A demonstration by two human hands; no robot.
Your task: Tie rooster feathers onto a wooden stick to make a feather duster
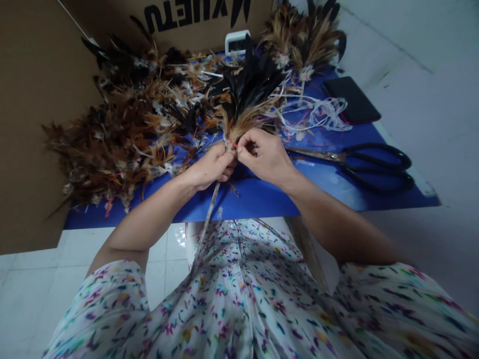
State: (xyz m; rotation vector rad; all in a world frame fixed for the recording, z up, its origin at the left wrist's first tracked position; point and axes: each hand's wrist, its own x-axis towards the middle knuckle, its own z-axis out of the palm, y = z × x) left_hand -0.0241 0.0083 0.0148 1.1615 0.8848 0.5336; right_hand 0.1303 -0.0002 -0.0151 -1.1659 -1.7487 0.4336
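My left hand (215,164) is wrapped round the base of a feather bundle (249,87), whose black and tan feathers fan away from me. A thin stick (208,214) runs down from under that hand toward my lap. Red thread (233,145) circles the bundle's base between my hands. My right hand (264,154) pinches at the thread, its thumb and forefinger together close to the left fingertips. The feathers' lower ends are hidden by the left fingers.
Loose brown feather bundles (112,134) cover the blue table (325,184) on the left. Black-handled scissors (377,164), a tangle of white strips (325,112) and a dark phone (352,99) lie right. Behind stand a cardboard box (130,15) and a white device (237,36).
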